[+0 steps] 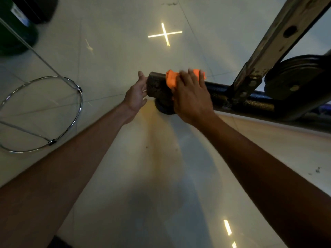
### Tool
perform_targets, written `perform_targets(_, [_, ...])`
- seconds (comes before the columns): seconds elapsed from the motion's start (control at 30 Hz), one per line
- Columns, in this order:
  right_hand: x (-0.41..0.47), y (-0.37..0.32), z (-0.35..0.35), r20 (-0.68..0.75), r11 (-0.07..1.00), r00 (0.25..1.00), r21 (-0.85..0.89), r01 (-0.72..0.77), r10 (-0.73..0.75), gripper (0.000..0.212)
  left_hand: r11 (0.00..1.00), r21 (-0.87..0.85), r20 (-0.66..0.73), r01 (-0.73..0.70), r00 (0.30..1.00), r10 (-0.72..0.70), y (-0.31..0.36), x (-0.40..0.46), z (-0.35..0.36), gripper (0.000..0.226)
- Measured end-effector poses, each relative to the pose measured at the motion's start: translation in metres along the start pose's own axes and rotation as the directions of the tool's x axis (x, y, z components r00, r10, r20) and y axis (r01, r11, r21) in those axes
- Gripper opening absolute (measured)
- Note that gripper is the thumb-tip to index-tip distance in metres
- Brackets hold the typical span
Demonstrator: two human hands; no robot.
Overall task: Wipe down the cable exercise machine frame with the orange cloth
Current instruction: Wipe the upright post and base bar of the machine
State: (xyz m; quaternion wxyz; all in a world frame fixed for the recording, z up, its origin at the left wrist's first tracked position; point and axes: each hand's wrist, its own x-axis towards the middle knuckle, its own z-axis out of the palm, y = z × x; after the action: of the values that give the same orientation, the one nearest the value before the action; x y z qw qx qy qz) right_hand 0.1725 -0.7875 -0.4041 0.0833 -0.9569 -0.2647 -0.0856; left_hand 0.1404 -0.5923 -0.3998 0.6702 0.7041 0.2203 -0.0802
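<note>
The machine's black base bar (220, 94) lies low across the floor, ending in a square end cap (155, 85) at centre. An orange cloth (171, 79) is draped over the bar near that end. My right hand (192, 97) lies on top of the cloth and presses it onto the bar, fingers curved over it and slightly blurred. My left hand (137, 94) rests with straight fingers against the bar's end cap. A round black foot (163, 108) shows under the bar between my hands.
A grey slanted upright (279, 42) rises from the bar at right, beside a black weight plate (293, 76). A chrome ring stand (44, 113) sits on the pale tiled floor (125, 42) at left. Dark green objects (16, 33) fill the top-left corner.
</note>
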Motion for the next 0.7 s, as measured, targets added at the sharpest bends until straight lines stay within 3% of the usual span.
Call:
perform_targets(0.1, [-0.025, 0.018, -0.006, -0.093, 1.000, 0.995, 0.011, -0.025, 0.026, 0.054, 1.000, -0.011, 0.006, 0.018, 1.000, -0.018, -0.003, 0.000, -0.005, 0.070])
perform_targets(0.23, [-0.041, 0.013, -0.013, -0.135, 0.990, 0.986, -0.094, -0.108, 0.094, 0.059, 1.000, -0.001, 0.011, 0.026, 1.000, -0.026, -0.007, 0.001, -0.007, 0.072])
perform_targets(0.37, [-0.023, -0.012, 0.015, -0.015, 0.996, 1.000, 0.086, -0.012, 0.013, 0.075, 1.000, -0.009, 0.008, 0.026, 1.000, -0.026, -0.006, 0.001, -0.003, 0.070])
perform_targets(0.5, [0.010, -0.028, 0.020, 0.060, 0.989, 0.991, 0.088, 0.118, -0.123, 0.078, 1.000, -0.025, 0.027, 0.005, 1.000, -0.005, -0.008, 0.000, -0.003, 0.068])
perform_targets(0.63, [-0.002, -0.002, 0.016, -0.024, 0.983, 0.989, 0.105, 0.151, -0.149, 0.065, 0.999, -0.046, 0.004, 0.029, 1.000, -0.029, -0.006, -0.004, -0.005, 0.097])
perform_targets(0.7, [-0.022, 0.016, 0.015, -0.082, 0.990, 0.992, 0.099, 0.100, -0.092, 0.059, 0.998, -0.061, 0.028, 0.021, 0.999, -0.019, -0.009, -0.002, -0.006, 0.082])
